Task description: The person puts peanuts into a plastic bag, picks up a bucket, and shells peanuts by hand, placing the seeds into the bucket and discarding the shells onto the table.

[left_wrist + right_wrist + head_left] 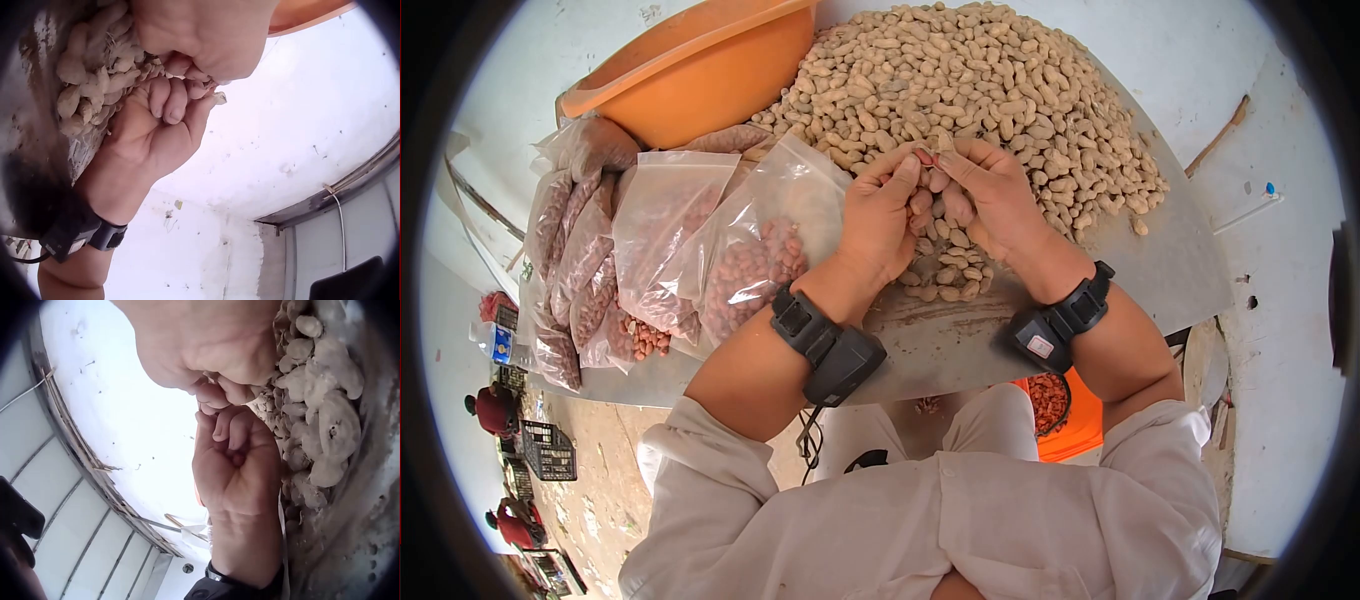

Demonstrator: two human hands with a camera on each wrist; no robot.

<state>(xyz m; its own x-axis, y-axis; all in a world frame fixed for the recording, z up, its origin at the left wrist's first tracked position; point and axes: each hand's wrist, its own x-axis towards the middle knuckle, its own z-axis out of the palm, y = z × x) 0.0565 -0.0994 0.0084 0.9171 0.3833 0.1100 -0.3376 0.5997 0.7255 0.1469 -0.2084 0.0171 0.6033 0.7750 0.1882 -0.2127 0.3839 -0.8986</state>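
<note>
My left hand [878,215] and right hand [998,200] meet fingertip to fingertip at the near edge of a large heap of unshelled peanuts [960,75]. Between left thumb and forefinger I pinch a reddish peanut kernel [924,157]. Another red kernel [238,459] shows in the left palm, under curled fingers, in the right wrist view. The right thumb and forefinger pinch a pale piece of peanut shell [219,98], which juts past the thumb tip in the left wrist view. Below the hands lies a small cluster of peanuts [948,275].
Clear plastic bags of red kernels [750,265] crowd the left of the metal table [900,345]. Behind them an orange basin [700,75] leans over. An orange container [1075,415] with reddish contents stands below the front edge. Two people [495,408] and black crates [548,450] appear far left.
</note>
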